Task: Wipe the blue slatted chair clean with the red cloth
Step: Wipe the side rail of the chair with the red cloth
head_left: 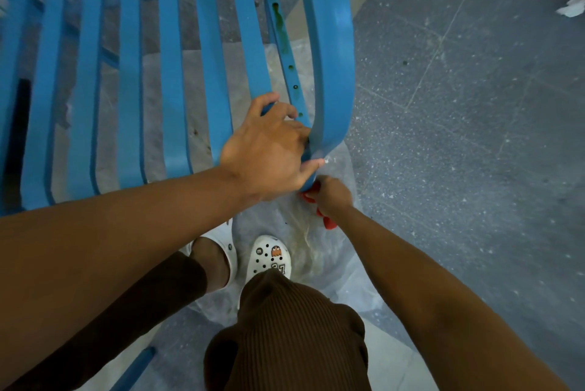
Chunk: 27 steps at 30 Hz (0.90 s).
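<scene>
Ribbed brown fabric over our knee (294,327) sat closest to the lens, with our white clogs (269,256) below it on a crinkled clear plastic sheet (316,251). Just past them, our right hand (332,196) was curled tight round the red cloth (329,222), a soft bunched wad held at the underside of the chair's curled front edge, right under the outermost slat (329,58). Our left hand (269,150) lay directly above it, fingers hooked over the neighbouring slat end and the thumb pressed against the outer slat, steadying the chair (171,74). That slat's long axis ran away from us and upward from the cloth, so we judged the right hand the one to wipe along it. The slats were smooth, painted blue bands, rounded at the lip; a narrower strip between them was drilled with holes and stained rusty green. Beyond lay speckled grey floor (474,106).
</scene>
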Tool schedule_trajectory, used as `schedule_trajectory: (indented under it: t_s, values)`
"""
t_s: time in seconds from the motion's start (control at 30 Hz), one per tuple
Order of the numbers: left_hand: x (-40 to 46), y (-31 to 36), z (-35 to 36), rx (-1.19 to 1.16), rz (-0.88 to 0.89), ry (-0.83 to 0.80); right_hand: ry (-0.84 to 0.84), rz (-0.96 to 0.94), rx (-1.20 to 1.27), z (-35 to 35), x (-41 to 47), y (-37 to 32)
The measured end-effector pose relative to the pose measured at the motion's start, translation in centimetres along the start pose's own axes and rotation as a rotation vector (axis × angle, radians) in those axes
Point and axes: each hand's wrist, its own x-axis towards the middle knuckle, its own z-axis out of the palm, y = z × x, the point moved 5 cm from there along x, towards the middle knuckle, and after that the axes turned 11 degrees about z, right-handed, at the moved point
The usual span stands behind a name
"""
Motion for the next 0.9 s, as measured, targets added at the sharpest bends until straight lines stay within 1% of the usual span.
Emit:
schedule_trajectory:
  t_s: [0.1, 0.17, 0.27, 0.37, 0.5, 0.63, 0.73, 0.9]
  values:
    - [0.1, 0.0, 0.1, 0.006, -0.01, -0.013, 0.03, -0.062, 0.003, -1.1, -0.5, -0.3]
    - [0.1, 0.0, 0.1, 0.007, -0.013, -0.02, 0.044, -0.064, -0.003, -1.1, -0.4, -0.3]
    - [0.0, -0.1, 0.2, 0.002, -0.012, -0.018, 0.021, -0.009, -0.018, -0.2, 0.2, 0.0]
    - [0.1, -0.1, 0.3, 0.005, -0.009, -0.01, 0.003, 0.071, 0.035, 1.1, 0.8, 0.5]
    - [0.0, -0.1, 0.2, -0.001, -0.007, 0.006, 0.052, 0.12, 0.045, 2.2, 1.8, 1.2]
    - [0.0, -0.1, 0.2, 0.012, 0.004, 0.011, 0.078, 0.126, 0.047, 2.5, 2.5, 2.0]
    - [0.1, -0.1, 0.1, 0.009, 0.003, 0.004, 0.107, 0.093, -0.059, 1.4, 2.8, 2.0]
    - [0.0, 0.0, -0.1, 0.023, -0.005, 0.005, 0.061, 0.053, -0.176, -0.5, 1.7, 2.1]
